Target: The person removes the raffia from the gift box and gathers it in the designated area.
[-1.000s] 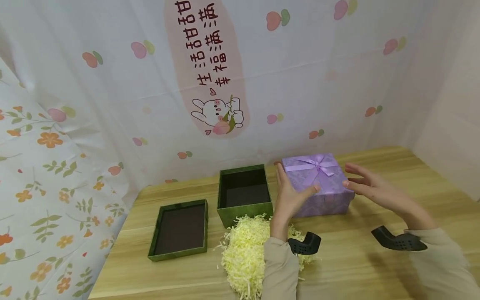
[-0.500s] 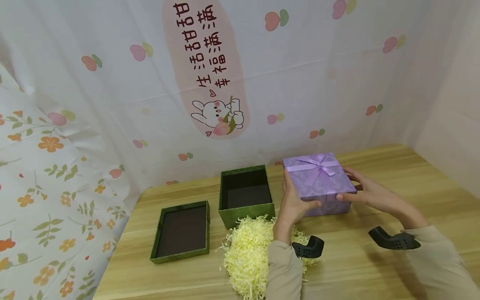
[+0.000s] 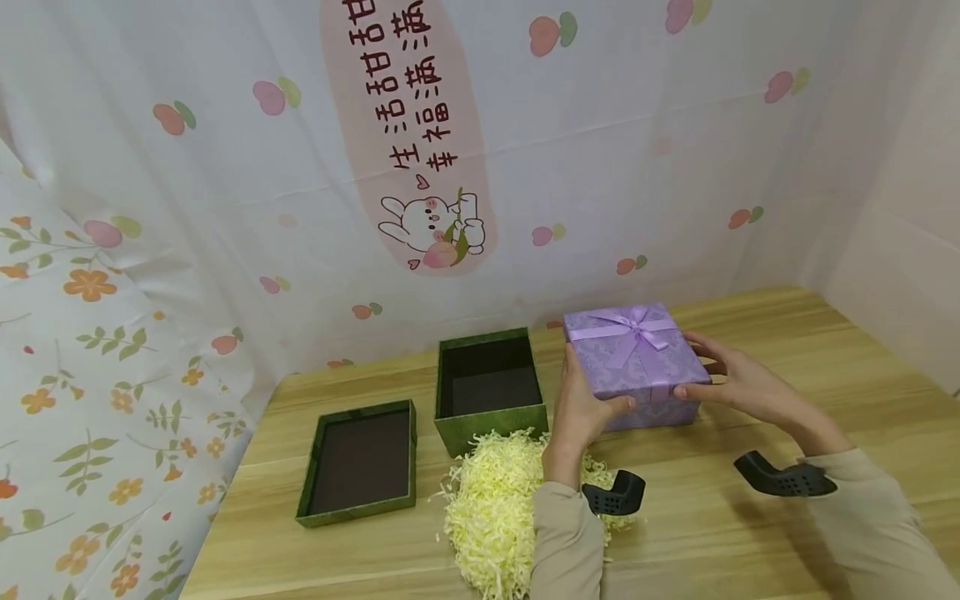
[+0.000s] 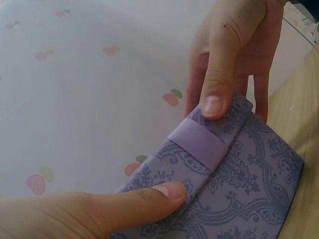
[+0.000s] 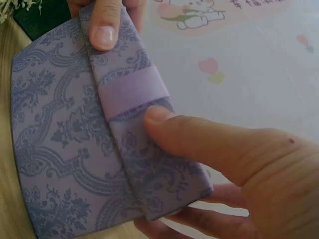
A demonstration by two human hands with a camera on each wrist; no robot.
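Both hands grip the purple gift box's lid (image 3: 633,350): left hand (image 3: 581,408) at its left edge, right hand (image 3: 738,379) at its right, thumbs on the front rim. It sits squarish on the wooden table (image 3: 750,533), bow up. Beside it, the open green box (image 3: 489,387) holds nothing visible; shredded yellow paper (image 3: 495,500) lies in front.

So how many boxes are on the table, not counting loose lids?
2: a purple box with its lid on, held by both hands at the right, and an open green box left of it, behind the shredded paper.
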